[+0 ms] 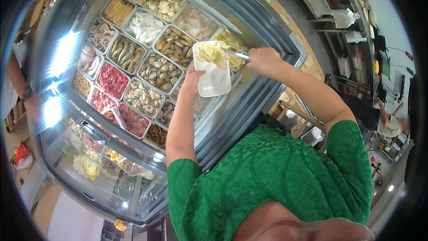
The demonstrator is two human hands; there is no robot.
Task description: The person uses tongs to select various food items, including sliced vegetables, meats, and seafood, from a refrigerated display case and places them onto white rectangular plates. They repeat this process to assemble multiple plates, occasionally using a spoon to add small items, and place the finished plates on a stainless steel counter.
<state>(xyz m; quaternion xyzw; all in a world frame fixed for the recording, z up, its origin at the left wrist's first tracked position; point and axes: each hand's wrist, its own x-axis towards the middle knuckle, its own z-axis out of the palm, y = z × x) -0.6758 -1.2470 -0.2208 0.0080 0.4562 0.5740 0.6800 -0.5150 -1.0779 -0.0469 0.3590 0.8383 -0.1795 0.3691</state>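
Observation:
My left hand [191, 80] grips the left edge of a white rectangular tray [215, 83], its thumb over the rim. Pale yellow flat pieces [210, 55] lie in the far half of this tray; the near half is bare white. In my right hand [266, 61] are metal tongs [238, 54], whose tips reach the yellow pieces at the tray's right edge. Just beyond, partly hidden by the tray and tongs, is a bin of similar yellow pieces [233, 40]. The tray is held above the food bins of a display case.
Glass and grey frame rails [267, 22] border the case. Bins hold shrimp [126, 53], clams [159, 71], red minced meat [112, 79] and other foods. A white scoop handle [118, 117] sticks up among the meat bins. Another person's arm [20, 82] is at the far left.

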